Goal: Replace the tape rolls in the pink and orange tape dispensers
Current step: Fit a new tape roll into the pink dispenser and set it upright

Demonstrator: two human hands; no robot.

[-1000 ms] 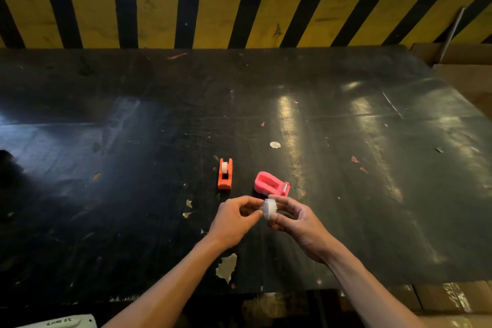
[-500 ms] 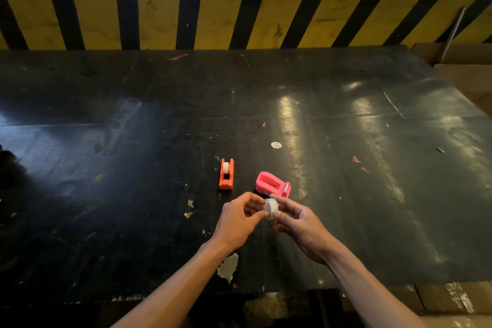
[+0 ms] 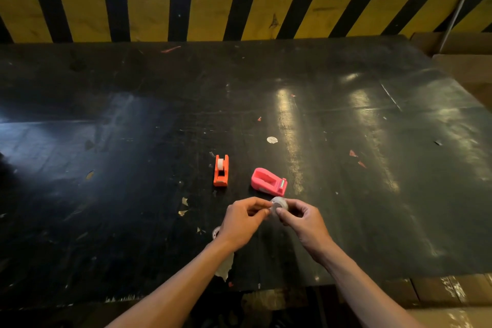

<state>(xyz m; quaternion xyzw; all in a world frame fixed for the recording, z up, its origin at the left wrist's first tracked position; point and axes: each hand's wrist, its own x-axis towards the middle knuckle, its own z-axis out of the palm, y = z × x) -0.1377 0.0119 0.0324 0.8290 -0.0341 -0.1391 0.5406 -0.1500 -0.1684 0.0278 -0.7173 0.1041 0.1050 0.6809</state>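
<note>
A small whitish tape roll (image 3: 279,204) is pinched between my left hand (image 3: 243,222) and my right hand (image 3: 303,224), just above the black table (image 3: 133,141). Fingertips of both hands touch the roll. The pink tape dispenser (image 3: 268,181) lies just beyond the roll, its cavity without a roll. The orange tape dispenser (image 3: 221,170) stands to its left with a white roll seated in it. Another clear tape roll (image 3: 215,232) peeks out on the table by my left wrist, mostly hidden.
A yellow and black striped barrier (image 3: 239,10) runs along the table's far edge. Cardboard boxes (image 3: 463,66) sit at the right. Paper scraps (image 3: 272,140) and chipped patches dot the tabletop. The near table edge (image 3: 186,293) is close below my forearms.
Both hands stay together on the roll, shifting slightly up and right toward the pink dispenser. The roll by my left wrist has come into sight.
</note>
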